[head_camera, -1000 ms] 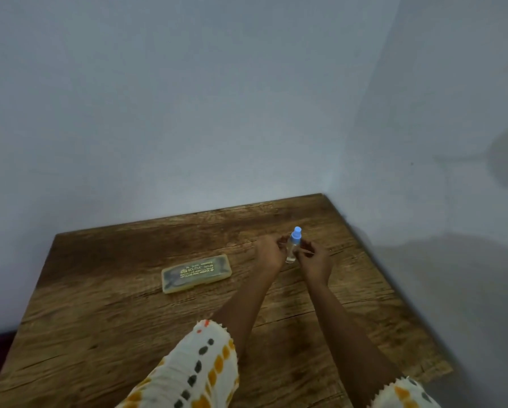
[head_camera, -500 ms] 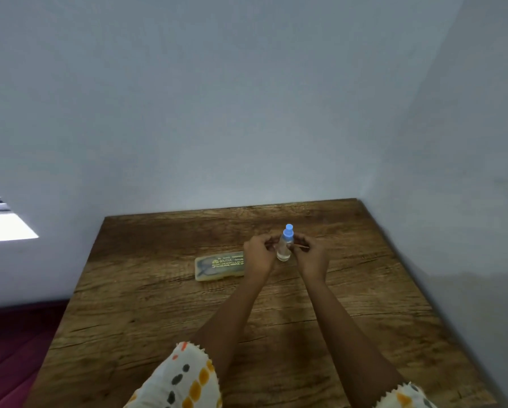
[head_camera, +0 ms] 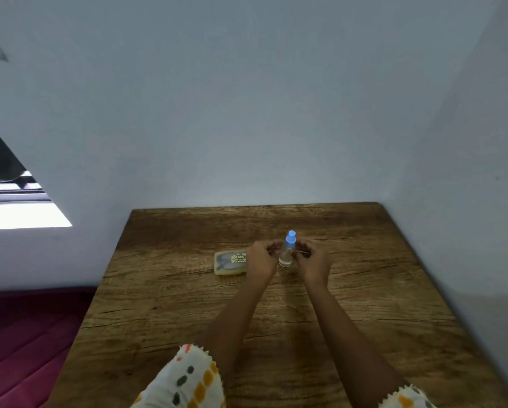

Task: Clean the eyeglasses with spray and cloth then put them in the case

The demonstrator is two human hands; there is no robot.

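1. Between the two hands, the spray bottle (head_camera: 286, 254) stands upright on the wooden table (head_camera: 364, 290), blue cap on top.
2. Left hand (head_camera: 261, 260) sits just left of it, fingers curled in toward the clear body. Gripping or only touching? I cannot tell.
3. Right hand (head_camera: 313, 262) mirrors it on the far side, fingers curled too, and its hold is just as unclear.
4. Off the left hand's outer edge lies the yellowish case (head_camera: 227, 263), lid down and partly covered by that hand, a dark shape (head_camera: 222, 260) showing through.
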